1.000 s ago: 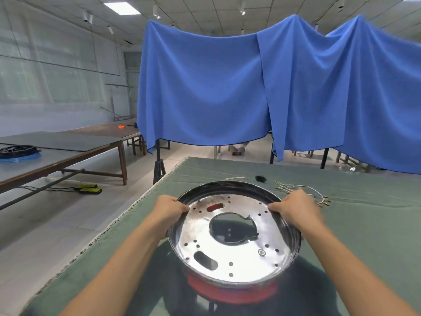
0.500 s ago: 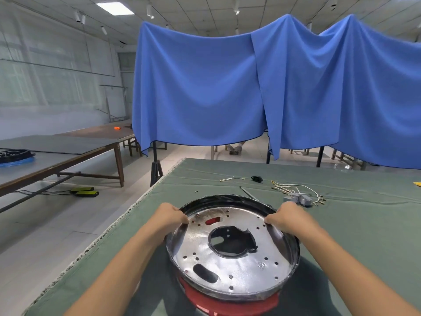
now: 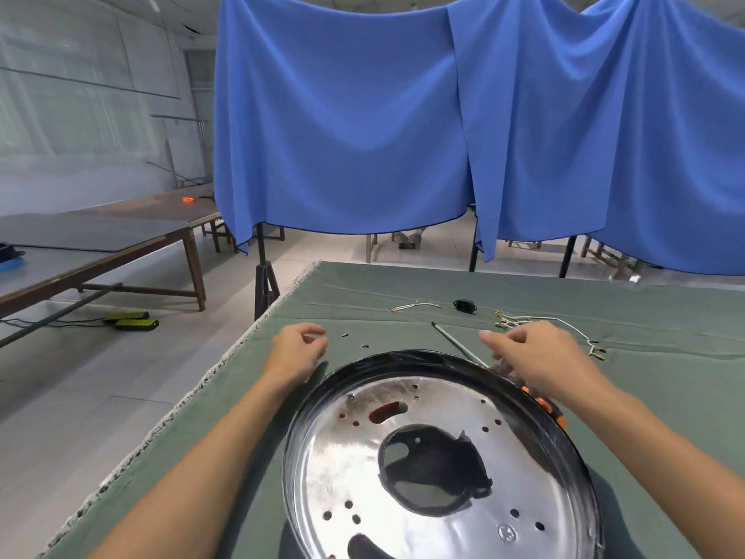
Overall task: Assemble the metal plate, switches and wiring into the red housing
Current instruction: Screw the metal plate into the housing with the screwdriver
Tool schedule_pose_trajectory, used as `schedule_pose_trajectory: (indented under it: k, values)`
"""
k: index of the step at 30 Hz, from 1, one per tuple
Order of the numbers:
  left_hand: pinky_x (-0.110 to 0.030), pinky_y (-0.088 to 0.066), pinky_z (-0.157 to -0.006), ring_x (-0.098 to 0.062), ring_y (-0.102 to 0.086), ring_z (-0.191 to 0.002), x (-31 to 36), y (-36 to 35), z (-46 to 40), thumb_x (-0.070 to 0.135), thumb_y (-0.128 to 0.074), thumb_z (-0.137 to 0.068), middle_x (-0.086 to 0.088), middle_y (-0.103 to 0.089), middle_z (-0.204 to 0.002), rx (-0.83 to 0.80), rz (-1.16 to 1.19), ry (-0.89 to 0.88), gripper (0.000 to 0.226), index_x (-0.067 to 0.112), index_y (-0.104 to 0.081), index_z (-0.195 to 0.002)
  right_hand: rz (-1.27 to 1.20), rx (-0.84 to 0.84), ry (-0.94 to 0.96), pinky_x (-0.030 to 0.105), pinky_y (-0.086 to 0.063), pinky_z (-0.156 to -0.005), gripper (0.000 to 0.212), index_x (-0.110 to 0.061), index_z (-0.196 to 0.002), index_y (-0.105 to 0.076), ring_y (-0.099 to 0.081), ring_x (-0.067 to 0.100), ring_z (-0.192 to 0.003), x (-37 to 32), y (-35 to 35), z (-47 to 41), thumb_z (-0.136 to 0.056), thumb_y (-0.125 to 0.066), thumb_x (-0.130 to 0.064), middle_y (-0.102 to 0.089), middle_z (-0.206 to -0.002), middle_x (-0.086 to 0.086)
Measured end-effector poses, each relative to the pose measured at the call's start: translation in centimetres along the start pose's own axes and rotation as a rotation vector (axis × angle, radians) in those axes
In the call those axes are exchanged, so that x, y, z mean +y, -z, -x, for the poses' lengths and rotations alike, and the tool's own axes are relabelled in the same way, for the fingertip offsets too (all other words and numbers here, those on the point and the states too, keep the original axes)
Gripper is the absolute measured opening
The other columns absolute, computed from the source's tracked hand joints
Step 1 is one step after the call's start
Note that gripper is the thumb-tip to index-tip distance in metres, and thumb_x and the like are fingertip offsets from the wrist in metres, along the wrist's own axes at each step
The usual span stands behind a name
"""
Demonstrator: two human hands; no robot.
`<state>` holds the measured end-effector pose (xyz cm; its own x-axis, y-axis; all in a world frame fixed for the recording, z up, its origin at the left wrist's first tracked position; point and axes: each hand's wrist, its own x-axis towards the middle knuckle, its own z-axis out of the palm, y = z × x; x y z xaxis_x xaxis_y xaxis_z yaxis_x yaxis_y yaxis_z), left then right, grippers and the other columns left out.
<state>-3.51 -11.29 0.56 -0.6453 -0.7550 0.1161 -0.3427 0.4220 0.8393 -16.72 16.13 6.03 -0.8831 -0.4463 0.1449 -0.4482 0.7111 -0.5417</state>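
Note:
The round shiny metal plate (image 3: 439,474), with several holes and a dark central cut-out, lies on the green cloth in front of me. It covers the red housing (image 3: 387,411), which shows only as red through a slot. My left hand (image 3: 298,351) hovers loosely curled over the cloth just left of the plate's far rim and holds nothing. My right hand (image 3: 540,359) hangs over the far right rim, fingers relaxed, also holding nothing. A wiring bundle (image 3: 564,322) lies beyond the right hand. A short wire (image 3: 415,305) and a small black part (image 3: 464,305) lie further back.
A screwdriver's thin shaft (image 3: 453,340) runs toward the right hand, and its orange handle (image 3: 544,405) shows under my wrist. Two small screws (image 3: 354,340) lie on the cloth by the left hand. The table's left edge (image 3: 209,377) drops to the floor. Blue curtains hang behind.
Both hands have let go of the plate's rim and lifted away from it. The plate has come down onto the housing, and the view has tilted lower.

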Motion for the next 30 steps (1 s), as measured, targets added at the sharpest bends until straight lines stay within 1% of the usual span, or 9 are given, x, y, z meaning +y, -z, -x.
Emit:
schedule_pose_trajectory:
  k: [2, 7, 11, 14, 16, 19, 23, 26, 30]
  values:
    - [-0.036, -0.051, -0.087, -0.023, -0.064, -0.094, -0.3, -1.2, -2.1, 0.031, -0.062, -0.088, -0.003, -0.069, -0.095, -0.036, -0.225, -0.088, 0.025, 0.023, -0.066, -0.112, -0.118, -0.040, -0.047, 0.036, -0.058, -0.062, 0.045, -0.014, -0.072, -0.069, -0.068, 0.019, -0.056, 0.3, -0.1, -1.3, -0.088, -0.054, -0.054, -0.071, -0.060, -0.002]
    - [-0.031, -0.041, -0.074, -0.021, -0.061, -0.096, -0.6, -3.6, -5.2, 0.034, -0.062, -0.086, 0.005, -0.068, -0.097, 0.055, -0.491, -0.220, 0.010, 0.029, -0.071, -0.087, -0.041, -0.097, -0.053, 0.034, -0.058, -0.061, 0.028, -0.020, -0.069, -0.068, -0.065, 0.016, -0.053, 1.1, -1.6, -3.0, -0.088, -0.060, -0.038, -0.070, -0.059, -0.004]
    - [-0.033, -0.042, -0.076, -0.025, -0.060, -0.099, -1.6, -4.3, -6.5, 0.030, -0.057, -0.090, 0.003, -0.066, -0.103, 0.080, -0.535, -0.230, 0.010, 0.025, -0.066, -0.091, 0.256, -0.107, -0.007, 0.030, -0.050, -0.070, 0.008, -0.029, -0.078, -0.066, -0.062, 0.016, -0.083, 1.2, -2.7, -3.4, -0.083, -0.062, -0.035, -0.069, -0.088, -0.006]
    - [-0.035, -0.044, -0.077, -0.028, -0.060, -0.098, -1.5, -4.4, -7.3, 0.028, -0.052, -0.092, -0.003, -0.065, -0.105, 0.013, -0.631, -0.238, 0.013, 0.019, -0.061, -0.092, 0.424, -0.162, -0.048, 0.032, -0.048, -0.081, 0.020, -0.023, -0.103, -0.062, -0.055, 0.022, -0.102, 1.3, -2.7, -3.5, -0.085, -0.059, -0.030, -0.060, -0.110, -0.001]
    - [-0.036, -0.045, -0.078, -0.031, -0.059, -0.097, -1.3, -4.4, -7.6, 0.027, -0.051, -0.093, -0.006, -0.066, -0.105, -0.013, -0.659, -0.220, 0.015, 0.015, -0.061, -0.093, 0.486, -0.168, -0.099, 0.032, -0.048, -0.084, 0.017, -0.020, -0.099, -0.061, -0.052, 0.025, -0.106, 1.7, -2.5, -3.5, -0.086, -0.057, -0.030, -0.058, -0.109, 0.003]
    - [-0.036, -0.047, -0.079, -0.031, -0.059, -0.096, -1.0, -4.0, -7.3, 0.023, -0.053, -0.093, -0.010, -0.066, -0.102, -0.024, -0.527, -0.156, 0.015, 0.012, -0.060, -0.086, 0.462, -0.141, -0.157, 0.029, -0.042, -0.073, 0.029, -0.016, -0.066, -0.046, -0.049, 0.027, -0.088, 2.4, -2.1, -3.3, -0.090, -0.055, -0.031, -0.054, -0.091, 0.008]
    - [-0.036, -0.053, -0.061, -0.027, -0.060, -0.063, 1.0, -1.9, -5.9, 0.008, -0.056, -0.093, -0.019, -0.069, -0.089, -0.022, -0.024, -0.079, 0.018, 0.007, -0.060, -0.076, 0.332, -0.059, -0.150, 0.029, -0.040, -0.067, 0.024, -0.012, -0.076, -0.055, -0.058, 0.030, -0.092, 3.1, -1.4, -2.8, -0.087, -0.057, -0.034, -0.062, -0.089, 0.010]
    - [-0.024, -0.040, -0.040, -0.017, -0.052, -0.050, 4.4, 1.4, -3.8, 0.009, -0.055, -0.094, -0.015, -0.069, -0.085, 0.001, 0.147, -0.152, 0.016, 0.002, -0.063, -0.081, 0.076, 0.038, -0.127, 0.033, -0.043, -0.067, 0.021, -0.008, -0.080, -0.059, -0.062, 0.033, -0.083, 2.7, -0.2, -2.4, -0.084, -0.058, -0.029, -0.066, -0.081, 0.012]
    - [-0.020, -0.039, -0.037, -0.008, -0.051, -0.043, 9.5, 4.4, 0.3, 0.007, -0.057, -0.092, -0.009, -0.068, -0.076, -0.025, 0.258, -0.269, 0.012, 0.001, -0.063, -0.084, -0.259, 0.139, -0.029, 0.033, -0.050, -0.057, 0.019, -0.015, -0.079, -0.053, -0.062, 0.026, -0.058, 0.1, 2.1, -1.2, -0.078, -0.063, -0.031, -0.066, -0.068, 0.007]
